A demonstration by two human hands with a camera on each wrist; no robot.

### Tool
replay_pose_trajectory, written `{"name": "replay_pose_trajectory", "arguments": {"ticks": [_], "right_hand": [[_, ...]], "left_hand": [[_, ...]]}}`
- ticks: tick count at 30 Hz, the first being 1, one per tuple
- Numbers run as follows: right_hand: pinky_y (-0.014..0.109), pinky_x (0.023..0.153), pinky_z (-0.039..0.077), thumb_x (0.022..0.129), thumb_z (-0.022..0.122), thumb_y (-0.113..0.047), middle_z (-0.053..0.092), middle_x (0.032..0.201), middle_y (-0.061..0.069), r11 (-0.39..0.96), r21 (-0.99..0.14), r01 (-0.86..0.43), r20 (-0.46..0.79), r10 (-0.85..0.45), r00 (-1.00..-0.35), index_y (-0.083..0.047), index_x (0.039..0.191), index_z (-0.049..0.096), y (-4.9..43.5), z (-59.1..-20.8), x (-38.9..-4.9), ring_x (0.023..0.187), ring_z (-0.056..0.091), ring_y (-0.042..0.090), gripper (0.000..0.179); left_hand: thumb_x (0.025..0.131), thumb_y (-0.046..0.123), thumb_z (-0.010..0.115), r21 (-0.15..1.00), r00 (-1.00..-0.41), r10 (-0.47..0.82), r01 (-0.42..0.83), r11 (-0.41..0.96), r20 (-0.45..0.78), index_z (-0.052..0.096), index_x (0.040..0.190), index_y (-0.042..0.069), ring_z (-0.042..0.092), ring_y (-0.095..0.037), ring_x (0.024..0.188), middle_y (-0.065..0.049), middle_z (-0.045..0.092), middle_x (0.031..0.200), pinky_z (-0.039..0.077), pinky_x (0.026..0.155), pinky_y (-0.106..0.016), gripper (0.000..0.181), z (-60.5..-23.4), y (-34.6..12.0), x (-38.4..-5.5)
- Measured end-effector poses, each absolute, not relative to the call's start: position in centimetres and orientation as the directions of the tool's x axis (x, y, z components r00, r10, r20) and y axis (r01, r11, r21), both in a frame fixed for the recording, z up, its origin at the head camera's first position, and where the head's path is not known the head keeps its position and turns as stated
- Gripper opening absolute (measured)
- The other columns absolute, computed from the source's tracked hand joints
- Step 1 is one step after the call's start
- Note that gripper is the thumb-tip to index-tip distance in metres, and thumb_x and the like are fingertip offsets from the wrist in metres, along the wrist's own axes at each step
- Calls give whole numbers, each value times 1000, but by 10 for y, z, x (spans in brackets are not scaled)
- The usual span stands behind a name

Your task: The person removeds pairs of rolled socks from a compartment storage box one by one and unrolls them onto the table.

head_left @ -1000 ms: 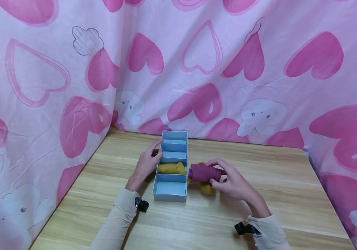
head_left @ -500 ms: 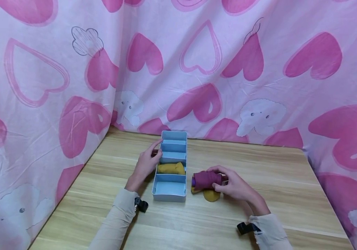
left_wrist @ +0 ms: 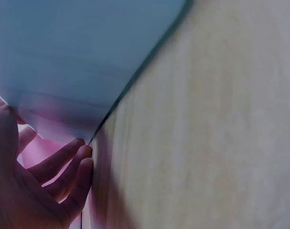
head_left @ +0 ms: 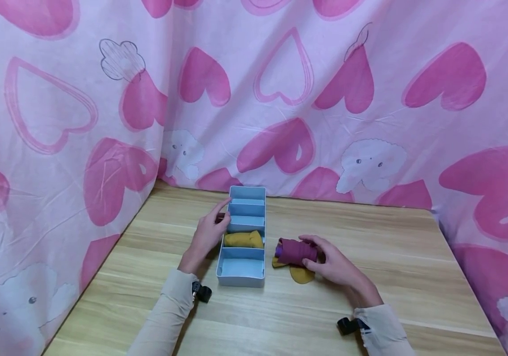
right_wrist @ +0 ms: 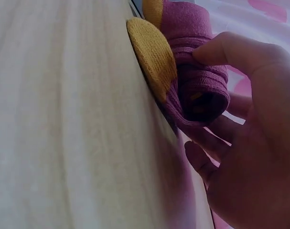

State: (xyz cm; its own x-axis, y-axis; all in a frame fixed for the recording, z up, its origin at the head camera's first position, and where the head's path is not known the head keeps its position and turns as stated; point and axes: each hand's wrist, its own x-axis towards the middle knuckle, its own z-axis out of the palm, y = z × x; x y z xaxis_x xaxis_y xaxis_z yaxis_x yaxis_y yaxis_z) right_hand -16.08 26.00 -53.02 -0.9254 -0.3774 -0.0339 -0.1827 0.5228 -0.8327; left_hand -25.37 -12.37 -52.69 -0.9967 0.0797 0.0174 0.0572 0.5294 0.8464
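Note:
In the head view, my right hand (head_left: 336, 262) grips a rolled sock (head_left: 296, 252), maroon with mustard patches. Its thumb lies across the roll in the right wrist view, and one mustard patch (right_wrist: 152, 57) lies against the tabletop. A long pale blue box (head_left: 241, 282) with several compartments in a row stands left of the sock. Against the box's left side my left hand (head_left: 209, 230) rests, its fingertips (left_wrist: 77, 143) touching the outer wall low down near the table. A mustard rolled piece of cloth (head_left: 244, 240) fills one compartment of the box.
The wooden table (head_left: 254, 321) runs back to a pink heart-patterned curtain (head_left: 276, 99), which also hangs along the left and right sides. A black wrist camera (head_left: 202, 292) sits on the left cuff, another black camera (head_left: 347, 325) on the right.
My right hand has brought the rolled sock away from the box's right edge, rightward and down to the table, then shifted it slightly. My left hand and the box stay put.

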Motion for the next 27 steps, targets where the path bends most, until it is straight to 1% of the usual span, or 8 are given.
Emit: {"name": "replay_pose_trajectory", "arguments": {"ticks": [3,6,9,14,18,21,24,27], "right_hand": [[29,95,53,100,80,-21,64,143,10,497,-833,-242,50,-369,-928,-17,154,52,260,-531,-160,116,64,25,61],[31,89,53,99,80,-15,67,136,6,470,-831,-297,125,-363,-923,-21,142,60,259,-532,-159,109,62,24,48],[33,83,53,99,79,-11,68,131,4,471,-818,-331,167,-355,-920,-24,134,66,258,-532,-158,103,60,24,40],[31,87,53,102,77,-16,69,133,2,524,-788,-323,166,-325,-931,-27,139,66,258,-536,-157,107,61,20,40],[28,94,54,99,81,-25,68,135,0,551,-776,-306,146,-315,-938,-27,142,65,258,-539,-159,115,63,17,46],[28,94,54,96,85,-26,70,134,0,570,-756,-322,162,-315,-935,-25,143,65,259,-540,-160,114,64,15,51],[30,90,55,95,85,-23,71,130,1,590,-734,-335,180,-307,-935,-22,142,65,259,-538,-161,107,64,15,51],[31,87,55,96,85,-23,72,127,1,595,-732,-332,181,-299,-937,-22,141,67,261,-537,-162,103,63,14,49]], "left_hand": [[111,43,55,838,-995,95,74,541,26,46,163,45,66,-32,130,-9,65,149,58,109,-56,53,-524,-125,-254],[110,39,59,806,-992,115,115,581,58,48,163,38,67,-35,134,-10,62,154,58,108,-56,54,-519,-126,-255],[108,36,65,741,-987,119,157,652,105,52,161,32,64,-39,137,-14,59,156,55,110,-61,55,-511,-124,-256],[104,32,73,588,-970,145,234,774,196,60,155,23,52,-44,145,-17,56,158,45,117,-69,53,-495,-114,-251],[102,31,76,496,-943,246,327,805,222,66,148,21,48,-43,147,-16,56,160,42,118,-69,48,-482,-97,-236],[101,30,78,460,-904,348,426,779,248,72,139,21,53,-39,144,-13,62,154,46,117,-65,40,-472,-79,-221],[101,25,78,433,-846,440,533,727,302,78,130,20,64,-31,134,-6,72,141,54,113,-53,29,-463,-61,-206],[101,20,78,403,-784,512,620,673,351,81,122,20,71,-23,125,-1,79,128,61,105,-40,21,-454,-43,-191]]}}
